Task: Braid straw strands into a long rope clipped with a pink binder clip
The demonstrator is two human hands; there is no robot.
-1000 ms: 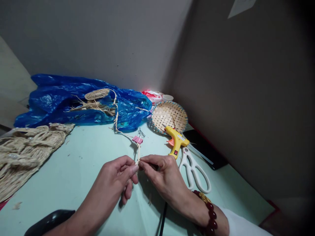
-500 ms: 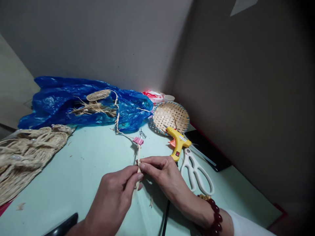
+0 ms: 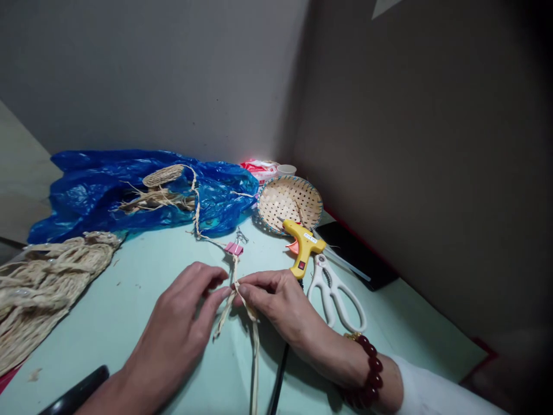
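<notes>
My left hand (image 3: 181, 314) and my right hand (image 3: 276, 302) meet over a pale green table (image 3: 125, 300), each pinching strands of a thin straw braid (image 3: 235, 271). Loose straw strips (image 3: 254, 357) hang down from my fingers toward me. The braid runs away from me to a pink binder clip (image 3: 234, 248) and on to a woven straw piece (image 3: 164, 176) lying on a blue plastic bag (image 3: 86, 187). A dark red bead bracelet (image 3: 367, 372) circles my right wrist.
A yellow glue gun (image 3: 305, 249) and white scissors (image 3: 334, 291) lie right of my hands, its black cord (image 3: 276, 380) running toward me. A round woven basket (image 3: 289, 203) stands behind them. A straw bundle (image 3: 38, 282) lies at left. Walls close the corner.
My hands have drawn slightly apart, and the straw strands now fan out and hang loose below my fingers. The view has shifted a little to the right.
</notes>
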